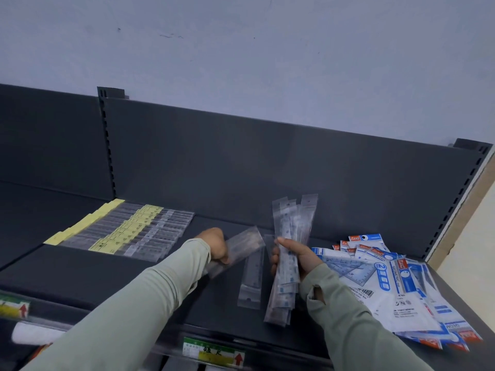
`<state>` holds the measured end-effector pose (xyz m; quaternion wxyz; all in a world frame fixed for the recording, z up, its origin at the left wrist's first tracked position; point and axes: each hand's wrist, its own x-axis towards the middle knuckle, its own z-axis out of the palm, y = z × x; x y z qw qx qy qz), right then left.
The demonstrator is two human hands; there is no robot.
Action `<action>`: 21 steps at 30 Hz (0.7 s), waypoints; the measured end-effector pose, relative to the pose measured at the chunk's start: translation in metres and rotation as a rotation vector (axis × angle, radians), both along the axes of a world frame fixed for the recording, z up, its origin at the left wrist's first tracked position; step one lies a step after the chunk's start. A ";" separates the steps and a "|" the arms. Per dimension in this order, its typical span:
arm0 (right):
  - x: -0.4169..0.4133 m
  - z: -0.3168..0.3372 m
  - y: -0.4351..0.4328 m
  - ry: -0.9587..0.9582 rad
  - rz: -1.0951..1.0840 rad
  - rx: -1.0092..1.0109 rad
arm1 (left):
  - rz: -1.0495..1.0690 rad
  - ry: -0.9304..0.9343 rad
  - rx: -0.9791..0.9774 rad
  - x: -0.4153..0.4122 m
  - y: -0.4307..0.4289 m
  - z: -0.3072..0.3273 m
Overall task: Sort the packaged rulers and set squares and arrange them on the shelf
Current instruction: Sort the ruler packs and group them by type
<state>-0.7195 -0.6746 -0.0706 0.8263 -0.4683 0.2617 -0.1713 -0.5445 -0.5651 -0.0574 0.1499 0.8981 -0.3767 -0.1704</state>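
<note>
My right hand (pixel 293 257) grips a bundle of clear-packaged rulers (pixel 290 236), held upright above the dark shelf (pixel 107 274). My left hand (pixel 218 246) holds one clear ruler packet (pixel 242 245), blurred and tilted, just left of the bundle. Between my hands, one more ruler packet (pixel 251 282) lies flat on the shelf. At the left back a neat row of rulers with yellow labels (pixel 126 231) lies on the shelf. A loose pile of blue-and-white set square packs (pixel 388 282) covers the shelf's right end.
The shelf's dark back panel (pixel 241 170) rises behind, with slotted uprights (pixel 107 145) at left and right. Price labels (pixel 214 353) sit on the front rail. A pale wall stands to the right of the shelf.
</note>
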 end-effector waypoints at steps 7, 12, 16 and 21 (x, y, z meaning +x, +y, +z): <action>0.000 -0.002 0.000 0.002 -0.029 0.014 | 0.038 0.330 -0.475 0.000 -0.005 0.005; -0.001 -0.005 -0.002 0.001 -0.062 0.049 | -0.025 0.494 -0.802 -0.006 -0.006 0.017; -0.003 -0.002 0.000 0.015 -0.045 0.037 | 0.022 0.398 -0.972 -0.017 -0.006 0.025; -0.003 -0.002 0.005 -0.062 0.004 0.059 | -0.239 0.091 -0.980 -0.030 -0.012 0.014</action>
